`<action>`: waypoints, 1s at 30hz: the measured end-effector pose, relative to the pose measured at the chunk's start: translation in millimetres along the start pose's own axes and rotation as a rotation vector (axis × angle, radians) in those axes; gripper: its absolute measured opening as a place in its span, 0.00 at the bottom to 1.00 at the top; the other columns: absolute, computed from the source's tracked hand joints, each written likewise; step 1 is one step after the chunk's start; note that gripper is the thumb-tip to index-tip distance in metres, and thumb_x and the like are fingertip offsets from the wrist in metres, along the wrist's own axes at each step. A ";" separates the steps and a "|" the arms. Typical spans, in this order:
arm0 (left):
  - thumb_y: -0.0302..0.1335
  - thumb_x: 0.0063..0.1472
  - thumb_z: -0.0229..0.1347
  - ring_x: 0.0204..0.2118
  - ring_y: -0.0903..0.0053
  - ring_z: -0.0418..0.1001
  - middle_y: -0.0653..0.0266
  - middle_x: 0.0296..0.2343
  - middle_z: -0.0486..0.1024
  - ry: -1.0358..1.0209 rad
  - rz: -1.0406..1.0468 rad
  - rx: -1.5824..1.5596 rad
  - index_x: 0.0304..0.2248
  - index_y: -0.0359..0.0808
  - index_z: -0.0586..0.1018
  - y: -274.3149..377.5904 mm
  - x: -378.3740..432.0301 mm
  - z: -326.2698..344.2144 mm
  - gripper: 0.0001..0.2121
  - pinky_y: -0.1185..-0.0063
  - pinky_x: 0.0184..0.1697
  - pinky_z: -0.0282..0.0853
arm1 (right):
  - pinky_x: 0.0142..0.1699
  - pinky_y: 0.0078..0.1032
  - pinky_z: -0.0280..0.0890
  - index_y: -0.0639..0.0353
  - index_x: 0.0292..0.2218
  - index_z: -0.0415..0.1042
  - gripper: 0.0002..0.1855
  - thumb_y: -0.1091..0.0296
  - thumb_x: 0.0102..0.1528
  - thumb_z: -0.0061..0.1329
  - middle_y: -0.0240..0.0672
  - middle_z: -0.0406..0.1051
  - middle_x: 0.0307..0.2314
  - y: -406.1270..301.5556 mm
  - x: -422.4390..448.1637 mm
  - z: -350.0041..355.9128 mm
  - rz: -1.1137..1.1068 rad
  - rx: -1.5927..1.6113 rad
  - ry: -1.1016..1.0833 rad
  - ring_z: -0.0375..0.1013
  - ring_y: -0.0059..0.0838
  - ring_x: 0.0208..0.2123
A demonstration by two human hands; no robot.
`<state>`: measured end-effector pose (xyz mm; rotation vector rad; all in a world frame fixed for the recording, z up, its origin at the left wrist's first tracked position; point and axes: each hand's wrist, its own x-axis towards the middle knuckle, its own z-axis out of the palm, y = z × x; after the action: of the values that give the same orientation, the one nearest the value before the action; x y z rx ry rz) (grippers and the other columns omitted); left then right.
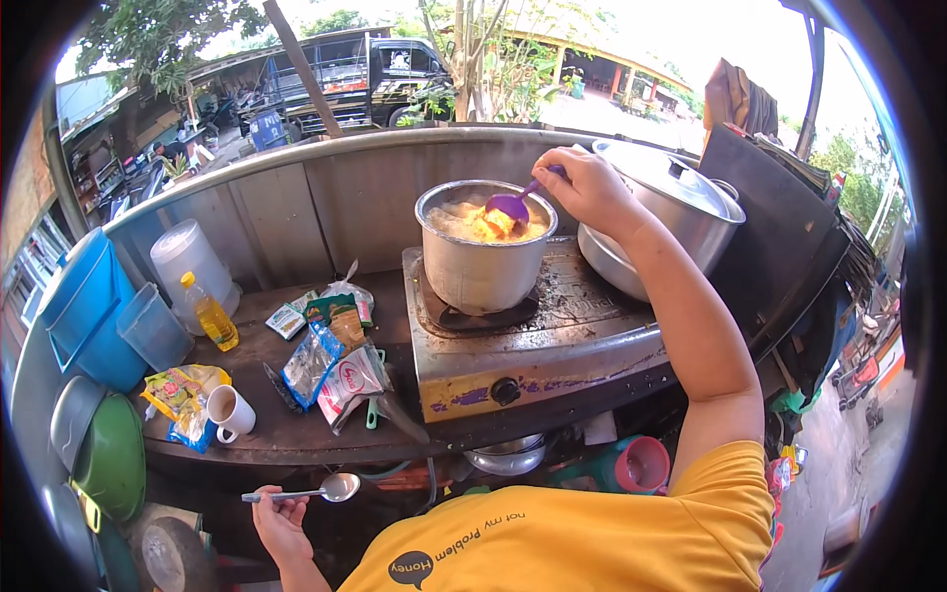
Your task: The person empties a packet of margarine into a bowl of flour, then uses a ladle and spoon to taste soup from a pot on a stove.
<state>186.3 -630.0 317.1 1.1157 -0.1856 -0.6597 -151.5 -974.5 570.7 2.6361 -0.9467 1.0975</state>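
Note:
My right hand (pixel 581 185) grips the handle of a purple ladle (pixel 507 205) over an aluminium pot (pixel 484 266). Yellow-orange food lies at the ladle's bowl, and foamy, steaming liquid fills the pot nearly to its rim. The pot stands on the left burner of a metal gas stove (pixel 562 348). Low in front of the counter, my left hand (pixel 280 514) holds a metal spoon (pixel 340 488) by its grey handle; no food shows in its bowl.
A large lidded pot (pixel 666 200) occupies the stove's right side. Left on the counter (pixel 259 399) are opened packets (pixel 351 381), an oil bottle (pixel 211 314), a white mug (pixel 231 413) and plastic tubs (pixel 196 266). A metal wall (pixel 355 200) backs the stove. Below sits a pink container (pixel 642 464).

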 end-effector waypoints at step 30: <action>0.34 0.58 0.42 0.21 0.83 0.67 0.70 0.19 0.63 0.044 0.008 0.000 0.29 0.37 0.69 0.8 1.0 -10.1 0.10 0.88 0.27 0.69 | 0.26 0.22 0.69 0.66 0.23 0.72 0.12 0.67 0.45 0.39 0.39 0.71 0.17 45.1 9.8 27.1 0.616 0.196 -0.257 0.72 0.26 0.18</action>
<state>192.0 -622.6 313.1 1.1279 -0.1524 -0.6279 -157.0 -1024.5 552.6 2.7566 -1.8838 0.9977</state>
